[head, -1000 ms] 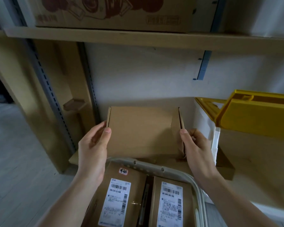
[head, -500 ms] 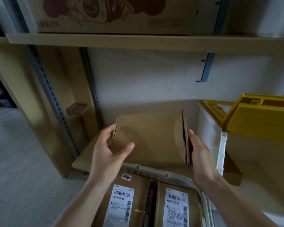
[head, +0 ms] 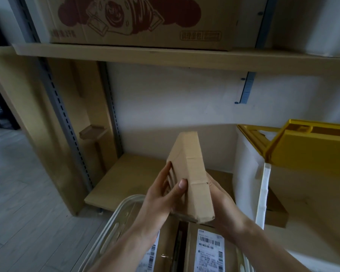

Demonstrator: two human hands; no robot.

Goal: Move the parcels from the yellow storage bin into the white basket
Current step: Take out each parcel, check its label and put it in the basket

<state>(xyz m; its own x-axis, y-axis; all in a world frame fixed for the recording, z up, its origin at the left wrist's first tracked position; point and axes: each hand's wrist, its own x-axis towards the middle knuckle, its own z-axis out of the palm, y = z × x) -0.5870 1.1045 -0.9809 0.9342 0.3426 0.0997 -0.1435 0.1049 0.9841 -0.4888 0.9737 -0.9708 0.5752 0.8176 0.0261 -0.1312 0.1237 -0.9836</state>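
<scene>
Biggest thing in frame was the wooden shelving unit (head: 165, 57), running across the whole top half, with a printed cardboard carton (head: 145, 20) sitting on its upper board. Over at the right edge was the yellow storage bin (head: 310, 146), tilted, resting on a white container (head: 247, 173). The lower shelf board (head: 137, 177) sat mid-frame, just behind the hands.

At the bottom centre was the white basket (head: 114, 222), its rim curving up from the lower left. It already had two labelled parcels in it, a left one (head: 155, 250) mostly hidden under the forearm and a right one (head: 210, 250) with its barcode label facing up.

The held parcel (head: 192, 177), plain brown cardboard, was right in the middle of the frame, turned edge-on to the camera and tilted, narrow side facing up, hovering just above the basket.

Both forearms came in from the bottom edge and met at the box. The left hand (head: 161, 197) was clamped on the box's left face, thumb pressed across the near edge, fingers spread flat behind. The right hand (head: 222, 201) cupped the right face and lower corner from underneath, fingers mostly hidden behind the cardboard, so it was clearly gripping too.
</scene>
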